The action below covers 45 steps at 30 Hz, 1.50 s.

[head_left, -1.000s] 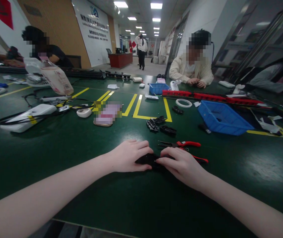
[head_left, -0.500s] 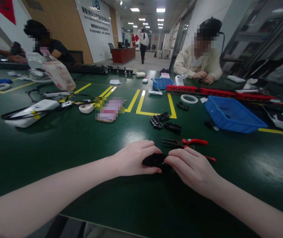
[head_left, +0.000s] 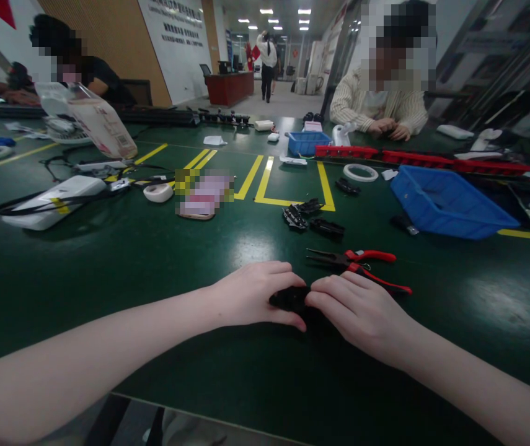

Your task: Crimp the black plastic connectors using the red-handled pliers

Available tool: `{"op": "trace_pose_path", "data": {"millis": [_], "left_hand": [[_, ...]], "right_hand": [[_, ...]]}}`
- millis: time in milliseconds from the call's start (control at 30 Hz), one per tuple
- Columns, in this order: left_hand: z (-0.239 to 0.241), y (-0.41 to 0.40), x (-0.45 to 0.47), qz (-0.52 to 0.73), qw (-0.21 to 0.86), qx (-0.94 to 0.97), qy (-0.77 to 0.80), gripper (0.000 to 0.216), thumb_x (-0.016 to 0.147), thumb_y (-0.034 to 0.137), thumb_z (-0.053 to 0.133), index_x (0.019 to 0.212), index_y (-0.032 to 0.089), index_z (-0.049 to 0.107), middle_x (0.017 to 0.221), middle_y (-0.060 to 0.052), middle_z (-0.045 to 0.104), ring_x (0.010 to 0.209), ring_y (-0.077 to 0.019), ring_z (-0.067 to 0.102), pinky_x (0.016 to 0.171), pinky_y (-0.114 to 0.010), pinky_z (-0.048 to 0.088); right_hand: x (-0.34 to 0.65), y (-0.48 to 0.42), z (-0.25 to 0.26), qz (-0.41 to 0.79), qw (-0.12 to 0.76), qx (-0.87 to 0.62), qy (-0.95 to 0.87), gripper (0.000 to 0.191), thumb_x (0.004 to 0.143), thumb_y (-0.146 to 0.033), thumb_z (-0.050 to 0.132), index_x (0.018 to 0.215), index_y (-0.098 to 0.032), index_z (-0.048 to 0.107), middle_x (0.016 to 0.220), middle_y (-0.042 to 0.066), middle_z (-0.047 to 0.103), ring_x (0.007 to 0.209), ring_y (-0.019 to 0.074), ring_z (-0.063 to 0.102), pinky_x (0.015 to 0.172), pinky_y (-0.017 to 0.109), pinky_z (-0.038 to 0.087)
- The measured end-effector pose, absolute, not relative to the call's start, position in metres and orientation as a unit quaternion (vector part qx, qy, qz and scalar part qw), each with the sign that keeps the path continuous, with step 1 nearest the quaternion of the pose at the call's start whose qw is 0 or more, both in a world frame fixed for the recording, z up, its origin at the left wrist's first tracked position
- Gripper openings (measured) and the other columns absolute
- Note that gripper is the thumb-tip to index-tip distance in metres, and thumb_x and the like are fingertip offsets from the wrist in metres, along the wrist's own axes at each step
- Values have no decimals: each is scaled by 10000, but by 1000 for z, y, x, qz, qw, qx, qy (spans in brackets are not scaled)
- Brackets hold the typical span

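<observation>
My left hand (head_left: pixel 258 294) is closed around a small black plastic part (head_left: pixel 289 298), fingers on its far side and thumb on the near side. The fingers of my right hand (head_left: pixel 357 313) are pinched together against the part's right end. What lies between those fingertips is hidden. Just beyond my right hand lie long-nose pliers (head_left: pixel 346 259) with red handles spread, the tips pointing left. Farther off sit several loose black pieces (head_left: pixel 327 228), dark and jagged in outline.
On the green table (head_left: pixel 190 365) stand a blue bin (head_left: pixel 450 207) at right and a smaller blue bin (head_left: pixel 309 144) behind. A phone (head_left: pixel 204 198), a white box with black cable (head_left: pixel 57 201) and a tilted bottle (head_left: pixel 101 121) are at left. A co-worker (head_left: pixel 376 111) sits opposite.
The view has shifted slightly. My hands keep nearly the same grip on the black part, and a thin bright line seen near the right fingertips no longer shows.
</observation>
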<state>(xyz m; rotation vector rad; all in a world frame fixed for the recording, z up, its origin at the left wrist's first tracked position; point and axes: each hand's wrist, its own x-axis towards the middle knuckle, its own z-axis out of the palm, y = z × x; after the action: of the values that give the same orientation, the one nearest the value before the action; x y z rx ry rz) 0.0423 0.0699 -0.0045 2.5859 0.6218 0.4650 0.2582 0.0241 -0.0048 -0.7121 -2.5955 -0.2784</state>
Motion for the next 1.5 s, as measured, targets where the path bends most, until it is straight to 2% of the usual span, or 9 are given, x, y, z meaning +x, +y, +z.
{"op": "trace_pose_path", "data": {"millis": [267,1200,1500], "left_hand": [[-4,71,42,150,217,935,236,507,733,458,751,1093,122,626,817,-10,580,712,-137,554,581,-220,404],[-6,74,42,135,191,948,214,482,755,461,731,1077,117,628,800,-9,576,703,-141,550,580,-231,385],[-7,74,42,127,183,951,213,440,767,473,718,1037,137,631,790,-4,577,707,-147,555,594,-237,388]], "right_hand": [[261,23,-4,-100,212,-271,-934,192,942,-111,405,954,-129,596,920,77,645,814,168,569,686,294,420],[256,23,-4,-60,205,-282,-935,172,934,-99,403,921,-120,573,867,73,616,739,156,546,617,283,433],[253,21,-3,52,182,-322,-928,109,921,-121,444,906,-134,551,864,53,592,693,137,533,595,271,437]]}}
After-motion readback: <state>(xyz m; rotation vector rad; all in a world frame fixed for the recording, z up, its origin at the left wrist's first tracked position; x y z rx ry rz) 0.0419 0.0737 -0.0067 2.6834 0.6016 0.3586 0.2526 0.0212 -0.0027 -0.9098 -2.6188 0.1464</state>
